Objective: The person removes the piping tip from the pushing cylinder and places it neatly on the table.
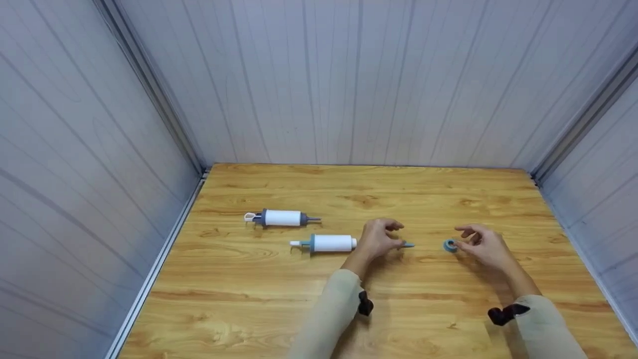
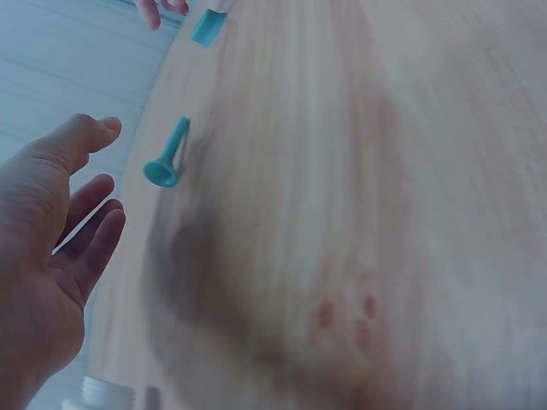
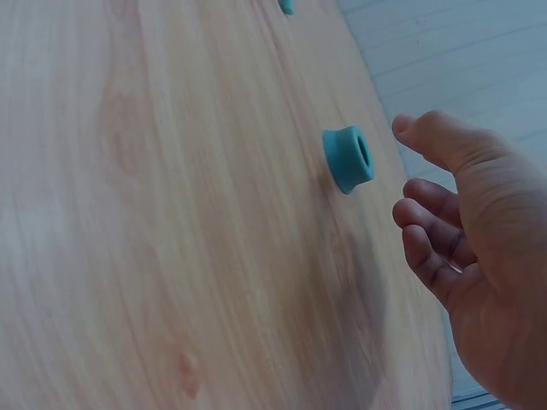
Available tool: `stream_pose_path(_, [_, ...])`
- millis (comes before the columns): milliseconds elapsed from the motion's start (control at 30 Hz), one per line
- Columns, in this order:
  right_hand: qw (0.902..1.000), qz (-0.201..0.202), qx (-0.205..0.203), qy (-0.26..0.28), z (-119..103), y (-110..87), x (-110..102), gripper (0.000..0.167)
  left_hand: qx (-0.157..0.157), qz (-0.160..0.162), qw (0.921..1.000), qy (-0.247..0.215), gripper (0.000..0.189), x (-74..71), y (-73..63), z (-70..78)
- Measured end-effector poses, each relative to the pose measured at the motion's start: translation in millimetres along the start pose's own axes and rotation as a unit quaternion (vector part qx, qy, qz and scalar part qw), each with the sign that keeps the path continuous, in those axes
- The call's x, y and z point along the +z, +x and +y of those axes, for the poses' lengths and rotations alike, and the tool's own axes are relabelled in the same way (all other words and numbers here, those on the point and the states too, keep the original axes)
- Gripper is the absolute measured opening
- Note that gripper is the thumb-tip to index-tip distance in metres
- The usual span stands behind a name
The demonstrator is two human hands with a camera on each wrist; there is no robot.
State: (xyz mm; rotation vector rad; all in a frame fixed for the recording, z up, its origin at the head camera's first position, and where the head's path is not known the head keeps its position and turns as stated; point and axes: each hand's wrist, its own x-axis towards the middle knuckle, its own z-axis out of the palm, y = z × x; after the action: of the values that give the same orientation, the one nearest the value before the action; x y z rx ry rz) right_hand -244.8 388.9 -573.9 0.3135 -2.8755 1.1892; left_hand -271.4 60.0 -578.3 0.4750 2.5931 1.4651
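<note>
My left hand [image 1: 380,238] is beside a teal nozzle [image 2: 167,155] with a flared end, its thumb and fingers apart and nothing between them. In the head view the hand covers most of that nozzle. Just right of it, a teal ring-shaped cap [image 3: 349,160] rests on the table, its hole facing my right hand [image 1: 483,243]. That hand's thumb and fingers are spread, with a gap to the cap in the right wrist view. Left of my left hand lies a white tube [image 1: 333,243] with a teal plunger end and a bare white neck.
Behind the white tube lies a similar one [image 1: 282,218] with dark grey ends, a white looped handle and a thin nozzle. The wooden table [image 1: 239,294] meets pale panel walls [image 1: 329,85] at the back and sides.
</note>
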Motion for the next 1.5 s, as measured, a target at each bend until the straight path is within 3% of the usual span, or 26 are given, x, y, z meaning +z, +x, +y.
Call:
stream_pose_path(200, [0.9999, 0.011, -0.007, 0.006, -3.3, 0.1, -4.0, 0.04, 0.015, -0.003, 0.9999, -0.004, 0.035, -8.5, 4.1, 5.1])
stream_pose_path(833, [0.9958, 0.068, -0.061, 0.005, -31.3, 15.4, 7.9, 0.036, 0.044, 0.011, 0.996, 0.077, 0.044, -55.2, 4.8, 1.0])
stream_pose_path(1067, [0.9965, 0.038, -0.074, 0.002, -45.5, 23.4, 18.4, 0.041, 0.041, 0.011, 0.993, 0.11, 0.045, -74.0, 3.2, -5.5])
stream_pose_path(1267, [0.9915, 0.039, -0.123, 0.014, -54.7, 30.8, 32.1, 0.049, 0.045, 0.014, 0.9939, 0.1, 0.044, -90.1, 2.3, -12.4])
stream_pose_path(1500, [0.9908, 0.014, -0.133, 0.02, -71.6, 38.2, 48.4, 0.054, 0.058, 0.025, 0.9911, 0.117, 0.047, -109.8, 1.9, -19.9])
